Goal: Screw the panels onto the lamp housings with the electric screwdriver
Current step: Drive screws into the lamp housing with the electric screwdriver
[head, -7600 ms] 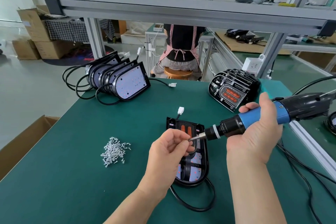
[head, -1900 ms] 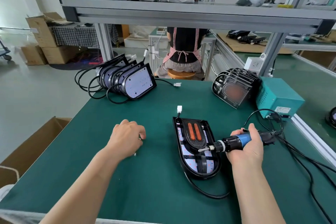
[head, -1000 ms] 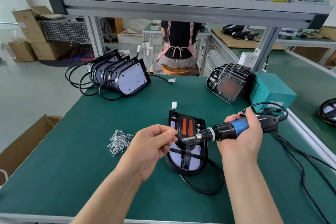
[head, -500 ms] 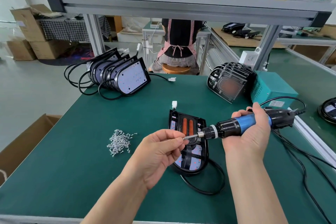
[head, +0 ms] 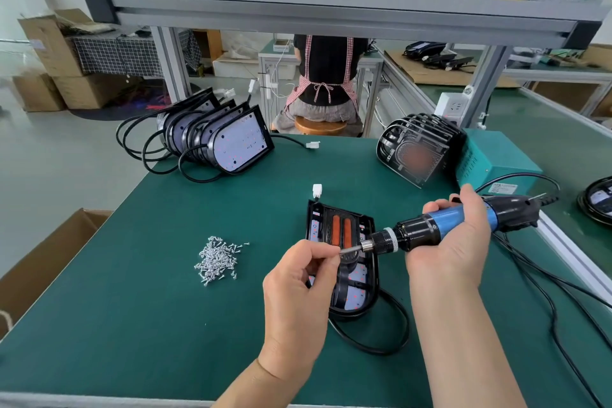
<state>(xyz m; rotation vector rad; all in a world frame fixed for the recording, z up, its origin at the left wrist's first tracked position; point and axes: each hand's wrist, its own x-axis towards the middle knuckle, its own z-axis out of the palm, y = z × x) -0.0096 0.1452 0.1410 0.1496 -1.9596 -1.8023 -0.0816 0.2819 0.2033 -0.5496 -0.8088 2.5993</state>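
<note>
While the right hand (head: pixel 450 242) wraps its grip round the blue barrel of the electric screwdriver (head: pixel 443 220), holding it roughly level above the green surface (head: pixel 132 308), the left hand (head: pixel 301 278) has its grip pinched on the tip of the bit (head: pixel 351 248); whether a screw sits between the fingers is hidden. Directly beneath lies the lamp housing (head: pixel 354 310), flat on the surface, with a black panel (head: pixel 341 228) bearing two orange strips on top. A heap of screws (head: pixel 217 260) lies to its left, well apart.
</note>
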